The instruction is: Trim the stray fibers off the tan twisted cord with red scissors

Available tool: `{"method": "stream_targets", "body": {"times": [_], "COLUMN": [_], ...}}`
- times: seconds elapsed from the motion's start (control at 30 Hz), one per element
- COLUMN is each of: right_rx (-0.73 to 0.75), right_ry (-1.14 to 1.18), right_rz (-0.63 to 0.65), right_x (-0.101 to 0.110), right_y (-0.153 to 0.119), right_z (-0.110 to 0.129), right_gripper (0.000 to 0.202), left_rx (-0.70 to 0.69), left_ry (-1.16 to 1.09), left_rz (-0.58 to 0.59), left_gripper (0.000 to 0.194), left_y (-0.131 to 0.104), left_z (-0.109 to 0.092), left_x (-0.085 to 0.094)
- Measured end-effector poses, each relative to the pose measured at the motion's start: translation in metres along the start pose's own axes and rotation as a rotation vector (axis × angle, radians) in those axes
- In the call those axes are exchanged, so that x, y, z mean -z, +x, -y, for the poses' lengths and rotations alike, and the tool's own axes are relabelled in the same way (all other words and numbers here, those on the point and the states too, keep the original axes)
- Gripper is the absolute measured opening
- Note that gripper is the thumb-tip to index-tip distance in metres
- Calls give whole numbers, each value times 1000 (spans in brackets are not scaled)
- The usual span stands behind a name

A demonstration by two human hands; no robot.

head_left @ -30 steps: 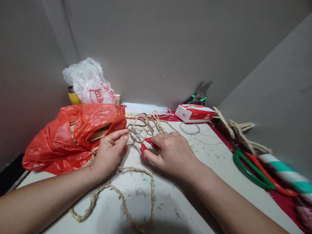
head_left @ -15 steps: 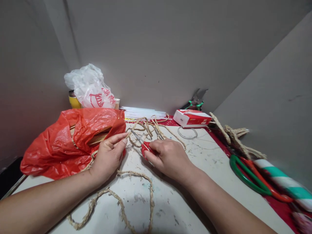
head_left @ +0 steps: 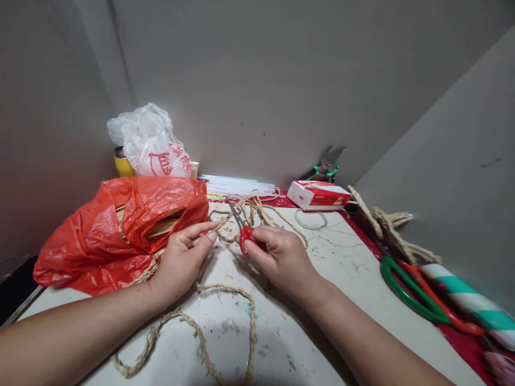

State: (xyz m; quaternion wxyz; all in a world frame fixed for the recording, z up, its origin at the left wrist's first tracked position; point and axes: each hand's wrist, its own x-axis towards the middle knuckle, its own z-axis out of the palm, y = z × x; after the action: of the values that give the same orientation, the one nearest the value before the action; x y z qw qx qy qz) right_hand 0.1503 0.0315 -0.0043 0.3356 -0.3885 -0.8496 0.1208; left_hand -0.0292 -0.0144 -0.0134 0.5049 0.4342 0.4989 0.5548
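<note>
My left hand [head_left: 187, 257] pinches a braided straw rope [head_left: 250, 316] between thumb and index finger, near the table's middle. Part of the rope loops over the near half of the white table [head_left: 322, 300]; more lies tangled beyond my fingertips. In my right hand [head_left: 284, 257] is a pair of small scissors [head_left: 246, 236], gripped by its red handles. The blades point up and to the left, over the tangled rope and a little right of my left fingertips.
A red plastic bag [head_left: 100, 241] with flat strips inside lies left. Behind are a white bag [head_left: 151, 142], clear sticks [head_left: 237, 186], a tissue pack [head_left: 317, 195] and pruning shears [head_left: 325, 165]. Green-handled [head_left: 410, 295] large scissors and a striped roll [head_left: 470, 300] lie right.
The small scissors have moved slightly right and their blades now point more steeply upward, away from my left fingertips. My left hand has shifted slightly right, still pinching the rope.
</note>
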Motion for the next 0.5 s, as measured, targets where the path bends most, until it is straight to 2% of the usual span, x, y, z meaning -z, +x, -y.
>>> {"method": "stream_targets", "body": {"times": [0.13,0.27,0.4,0.5], "right_rx": [-133,-350,-496,-543], "right_ry": [412,720,934,1032], "right_rz": [-66,-90,-65,-110], "right_x": [-1,-6,-11,-8], "right_y": [0,1,1,3], "right_z": [8,15,17,17], "right_gripper": [27,20,16,16], "left_rx": [12,0,0,46], "left_ry": [62,154,202,123], "left_rz": [70,179,272,306], "left_gripper": [37,36,37,39], "left_y": [-3,-8,-12,-12], "left_z": [1,1,3,2], "left_x": [0,-1,-2,-2]}}
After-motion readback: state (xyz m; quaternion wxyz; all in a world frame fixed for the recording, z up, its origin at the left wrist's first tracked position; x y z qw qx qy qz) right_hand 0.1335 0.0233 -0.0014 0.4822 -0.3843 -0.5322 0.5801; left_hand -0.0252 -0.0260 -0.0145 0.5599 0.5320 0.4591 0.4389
